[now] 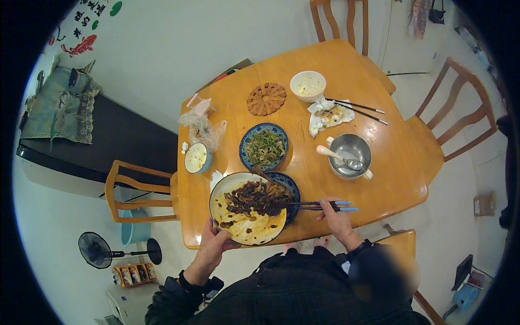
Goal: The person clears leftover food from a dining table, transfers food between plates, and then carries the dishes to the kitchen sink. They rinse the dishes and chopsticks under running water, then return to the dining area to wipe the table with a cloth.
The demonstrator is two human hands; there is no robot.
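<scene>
My left hand (215,240) grips the near-left rim of a large white plate (266,227), held partly over a blue patterned dish (293,185). Dark sauced food (260,197) is heaped on the plate's far right side. In my right hand (336,219) is a pair of chopsticks (313,206), dark with light blue ends; their tips touch the food at the plate's right side. What lies in the dish underneath is mostly hidden. Just beyond it stands a blue patterned plate of green vegetables and meat (265,148).
On the wooden table (308,154) stand a steel pot (353,152) with a spoon, a white bowl (308,86), a light blue bowl (198,158), and a wooden trivet (266,99). Dark chopsticks (361,109) lie by a tissue with scraps (331,115). Plastic bags (207,130) lie at left. Chairs surround the table.
</scene>
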